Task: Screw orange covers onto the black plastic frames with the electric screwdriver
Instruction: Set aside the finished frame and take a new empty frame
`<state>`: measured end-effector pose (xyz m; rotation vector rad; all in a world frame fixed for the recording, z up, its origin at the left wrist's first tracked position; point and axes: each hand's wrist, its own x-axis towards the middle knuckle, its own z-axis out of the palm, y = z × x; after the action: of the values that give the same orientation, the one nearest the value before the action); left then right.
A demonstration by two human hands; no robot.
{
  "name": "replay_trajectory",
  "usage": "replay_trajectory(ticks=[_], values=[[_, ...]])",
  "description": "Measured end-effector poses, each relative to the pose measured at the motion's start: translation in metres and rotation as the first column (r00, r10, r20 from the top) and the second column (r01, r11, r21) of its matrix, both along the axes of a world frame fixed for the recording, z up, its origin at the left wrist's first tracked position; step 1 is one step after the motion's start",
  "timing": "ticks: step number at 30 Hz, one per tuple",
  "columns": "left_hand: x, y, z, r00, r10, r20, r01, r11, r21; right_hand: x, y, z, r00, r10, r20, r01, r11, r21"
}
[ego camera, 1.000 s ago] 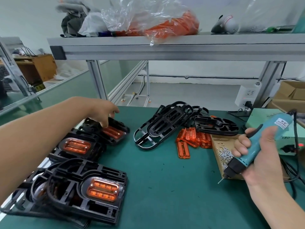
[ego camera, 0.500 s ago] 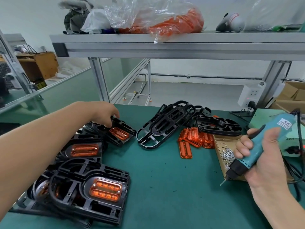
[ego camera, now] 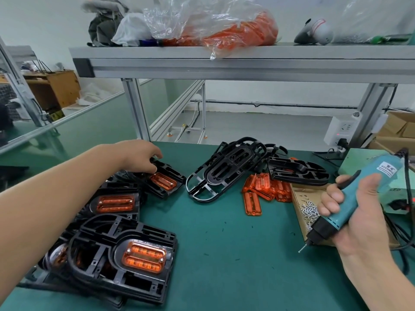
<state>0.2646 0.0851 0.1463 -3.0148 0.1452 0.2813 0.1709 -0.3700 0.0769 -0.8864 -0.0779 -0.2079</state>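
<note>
My right hand (ego camera: pixel 359 223) grips the teal electric screwdriver (ego camera: pixel 350 198), tip down above the mat beside the screw box. My left hand (ego camera: pixel 139 157) reaches to the far left and touches the back edge of a black frame with an orange cover (ego camera: pixel 162 181); whether its fingers curl round the frame is unclear. Two more covered frames lie nearer me, one in the middle of the stack (ego camera: pixel 115 203) and one at the front (ego camera: pixel 125 254). Bare black frames (ego camera: pixel 226 167) lie at the centre back, with loose orange covers (ego camera: pixel 262 189) beside them.
A cardboard box of small screws (ego camera: pixel 311 212) sits at the right. A green power unit (ego camera: pixel 368 160) and cables lie behind it. An aluminium shelf (ego camera: pixel 247 61) with bags spans overhead. A power strip (ego camera: pixel 339 131) hangs on the right post.
The left hand has slid the far covered frame a little to the right. The right hand keeps the screwdriver in about the same spot.
</note>
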Motion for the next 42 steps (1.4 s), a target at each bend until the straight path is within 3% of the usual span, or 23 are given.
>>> replay_trajectory(ticks=[11, 17, 22, 32, 36, 42], values=[[-0.004, -0.06, 0.007, 0.992, 0.003, 0.128, 0.004, 0.999, -0.048, 0.0, -0.001, -0.001, 1.0, 0.007, 0.015, -0.007, 1.0, 0.006], [-0.011, -0.132, -0.016, 0.998, 0.024, 0.054, -0.019, 0.996, -0.085, 0.001, -0.001, -0.002, 1.0, 0.013, 0.003, -0.013, 1.0, 0.021], [-0.017, -0.16, -0.043, 0.991, 0.132, -0.005, -0.132, 0.991, -0.032, 0.002, -0.003, -0.003, 1.0, 0.001, 0.0, -0.001, 0.998, 0.058], [-0.04, -0.171, -0.023, 0.97, 0.181, 0.163, -0.171, 0.983, -0.072, 0.006, -0.011, -0.004, 1.0, -0.024, -0.006, 0.025, 0.995, 0.098], [-0.08, -0.182, -0.009, 0.975, 0.102, 0.197, -0.077, 0.988, -0.133, 0.007, -0.015, -0.004, 1.0, -0.026, 0.005, 0.025, 0.993, 0.115], [-0.171, -0.221, -0.039, 0.965, -0.262, -0.006, 0.255, 0.943, -0.216, 0.011, -0.024, -0.001, 0.999, -0.041, -0.01, 0.042, 0.987, 0.157]])
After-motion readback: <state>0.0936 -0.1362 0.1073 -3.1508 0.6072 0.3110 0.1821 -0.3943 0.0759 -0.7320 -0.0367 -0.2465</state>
